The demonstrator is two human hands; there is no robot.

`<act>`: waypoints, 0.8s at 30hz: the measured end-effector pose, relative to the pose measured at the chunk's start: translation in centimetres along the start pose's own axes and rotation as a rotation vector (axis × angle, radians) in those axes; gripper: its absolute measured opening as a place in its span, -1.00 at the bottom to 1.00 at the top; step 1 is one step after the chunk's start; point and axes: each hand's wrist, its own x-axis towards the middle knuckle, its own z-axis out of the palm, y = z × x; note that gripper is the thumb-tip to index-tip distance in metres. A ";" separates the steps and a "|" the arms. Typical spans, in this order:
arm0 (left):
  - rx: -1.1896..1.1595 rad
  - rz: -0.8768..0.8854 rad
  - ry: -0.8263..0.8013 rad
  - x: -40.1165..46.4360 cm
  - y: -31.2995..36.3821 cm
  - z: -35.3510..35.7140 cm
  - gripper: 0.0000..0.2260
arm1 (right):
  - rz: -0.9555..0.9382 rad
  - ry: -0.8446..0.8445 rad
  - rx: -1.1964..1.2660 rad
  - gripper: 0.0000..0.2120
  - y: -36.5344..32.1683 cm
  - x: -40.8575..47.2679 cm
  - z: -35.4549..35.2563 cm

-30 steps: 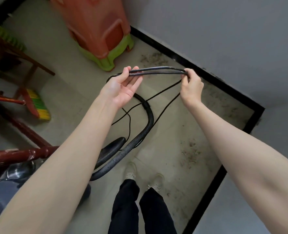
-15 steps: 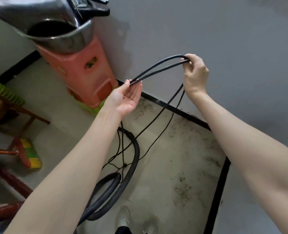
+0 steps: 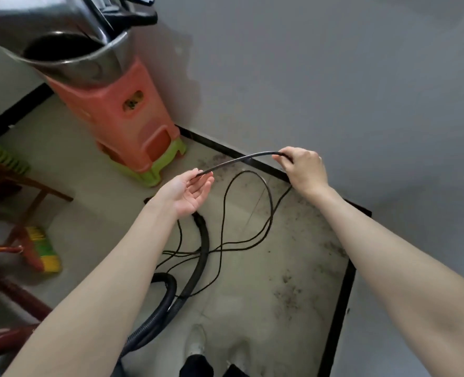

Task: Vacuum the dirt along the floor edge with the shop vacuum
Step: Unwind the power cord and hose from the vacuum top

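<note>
The grey wall (image 3: 334, 63) fills the upper right, meeting the pale floor (image 3: 94, 170) along a black baseboard (image 3: 342, 289) that turns a corner at the right. Dirt (image 3: 290, 292) lies scattered on the floor close to that edge, with more specks near the far baseboard. At the upper left a shiny metal vessel (image 3: 70, 44) sits on top of an orange plastic stool (image 3: 124, 115), which is stacked on a green one (image 3: 157, 167). A wooden frame (image 3: 32, 197) and a broom head (image 3: 44, 248) with green and yellow bristles are at the left edge.

The shop vacuum's ribbed black hose (image 3: 198, 265) curves across the floor between the person's arms, near their white shoes (image 3: 196, 341). A thin black power cord (image 3: 252, 213) lies in loose loops over and beside the hose, and one stretch rises off the floor, spanning the two hands. The right hand (image 3: 304, 170) has a closed grip, fingers curled round the cord at the top of its arc. The left hand (image 3: 190, 191) is palm up with fingers relaxed and spread, the cord resting across its fingertips (image 3: 206, 176) without being clasped.
</note>
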 end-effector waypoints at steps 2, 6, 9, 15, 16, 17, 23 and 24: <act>-0.032 -0.001 0.018 0.4 -1.1 -0.8 -0.85 | 0.038 -0.019 0.010 -0.73 0.2 -0.8 0.5; -0.072 0.042 0.016 0.5 -2.0 -1.0 -0.82 | 0.100 -0.003 0.042 -0.72 -0.2 -1.0 -0.2; -0.019 0.086 0.009 0.5 -2.1 -1.8 -0.81 | 0.136 -0.043 0.098 -0.76 -0.3 -1.7 -0.5; 0.126 0.032 0.061 1.2 -3.9 -6.8 -0.83 | 0.147 -0.352 0.158 -0.84 0.4 -5.6 2.5; 0.153 0.018 0.077 1.5 -4.5 -7.9 -0.84 | 0.158 -0.414 0.192 -0.84 0.6 -6.4 3.6; 0.175 0.003 0.093 1.8 -5.1 -9.1 -0.84 | 0.173 -0.468 0.219 -0.83 0.9 -7.2 4.8; 0.310 -0.053 0.264 5.5 -8.2 -19.0 -0.84 | 0.311 -0.619 0.214 -0.79 3.4 -10.6 15.4; 0.345 -0.067 0.289 6.4 -8.8 -20.9 -0.83 | 0.323 -0.635 0.197 -0.79 3.7 -11.2 17.5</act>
